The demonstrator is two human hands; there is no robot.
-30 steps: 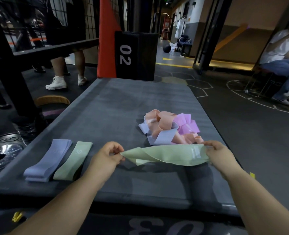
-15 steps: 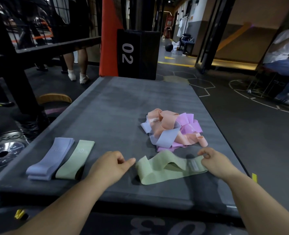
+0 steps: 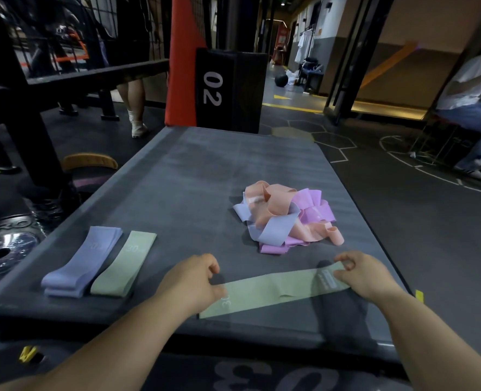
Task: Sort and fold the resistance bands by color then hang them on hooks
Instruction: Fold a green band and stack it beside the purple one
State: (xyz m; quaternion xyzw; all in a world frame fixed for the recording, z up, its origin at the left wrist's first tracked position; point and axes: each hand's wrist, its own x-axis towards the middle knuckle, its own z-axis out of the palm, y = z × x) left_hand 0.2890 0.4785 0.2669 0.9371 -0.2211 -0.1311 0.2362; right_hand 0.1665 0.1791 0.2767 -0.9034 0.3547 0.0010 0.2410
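Both hands are down on the one green band (image 3: pixel 276 292), which lies flat and a little slantwise along the front edge of the padded platform (image 3: pixel 177 179). The left hand (image 3: pixel 189 280) holds the end printed 30, fingers curled and thumb on top. The right hand (image 3: pixel 360 275) pinches the far corner of the labelled end, and the two hands are well apart with the band's whole length between them. It looks to me ready for folding end to end. The worry is that its near left corner sits close to the front edge, so the springy band could recoil or slip off if one side is let go. A crooked fold would not match the folded green band (image 3: pixel 123 263) lying beside the folded lilac band (image 3: pixel 84 261) by the front left corner. Just behind, toward the right edge, the heap of loose bands (image 3: pixel 284 218) in peach, pink and lilac could be dragged by a careless sweep. I can see no hooks anywhere, cannot count the heap, and cannot see whether the left fingers reach under the band.
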